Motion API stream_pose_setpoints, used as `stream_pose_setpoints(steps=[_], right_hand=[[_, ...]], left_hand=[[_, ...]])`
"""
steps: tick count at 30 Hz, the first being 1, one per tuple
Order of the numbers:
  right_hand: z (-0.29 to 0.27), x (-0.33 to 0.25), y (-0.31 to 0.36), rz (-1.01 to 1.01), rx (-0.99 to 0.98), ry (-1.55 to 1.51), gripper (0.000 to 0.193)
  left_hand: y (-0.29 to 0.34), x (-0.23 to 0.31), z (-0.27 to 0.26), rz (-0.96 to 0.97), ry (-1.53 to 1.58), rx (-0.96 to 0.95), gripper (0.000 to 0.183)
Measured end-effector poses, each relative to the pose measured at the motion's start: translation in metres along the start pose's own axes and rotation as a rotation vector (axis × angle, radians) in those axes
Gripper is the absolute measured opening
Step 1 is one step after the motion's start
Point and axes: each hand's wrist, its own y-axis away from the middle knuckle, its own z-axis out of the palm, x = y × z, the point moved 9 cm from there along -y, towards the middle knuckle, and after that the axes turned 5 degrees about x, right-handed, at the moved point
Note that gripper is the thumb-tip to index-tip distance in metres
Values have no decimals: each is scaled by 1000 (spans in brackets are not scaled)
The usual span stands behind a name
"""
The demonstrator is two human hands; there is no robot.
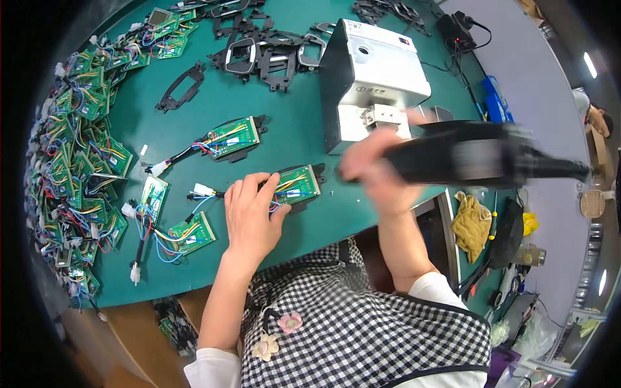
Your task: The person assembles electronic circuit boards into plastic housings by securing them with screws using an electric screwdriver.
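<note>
My right hand (381, 171) is wrapped round a black electric screwdriver (453, 155), blurred by motion, close to the front of a white and black screw feeder (381, 61). My left hand (249, 210) grips the left end of a green circuit board (299, 183) with its thumb and fingers. That board lies on a black plastic frame near the table's front edge, and part of its wiring is hidden under my fingers. Behind it, a second circuit board (234, 138) sits on another black frame. Two loose wired boards, one upright (154, 194) and one tilted (193, 234), lie left of my hand.
A long heap of wired circuit boards (84, 155) lines the table's left edge. Black plastic frames (278, 58) are piled at the back, with a single frame (181, 87) apart from them. At right lie a brown cloth (471, 226) and a power adapter (455, 31).
</note>
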Motion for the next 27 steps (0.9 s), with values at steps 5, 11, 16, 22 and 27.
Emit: stream_pose_setpoints(steps=[5, 11, 16, 22, 27], right_hand=[[-66, -35, -50, -153, 393, 87, 57], [-42, -16, -32, 26, 295, 53, 63], [40, 8, -4, 57, 136, -199, 70], [91, 62, 2, 333, -21, -210, 69], [101, 80, 4, 438, -27, -105, 62]], left_hand=[[8, 7, -19, 28, -114, 73, 52], [17, -16, -15, -42, 61, 134, 35], [12, -19, -13, -37, 115, 187, 31], [15, -24, -11, -96, 159, 192, 29], [15, -27, -10, -91, 176, 180, 28]])
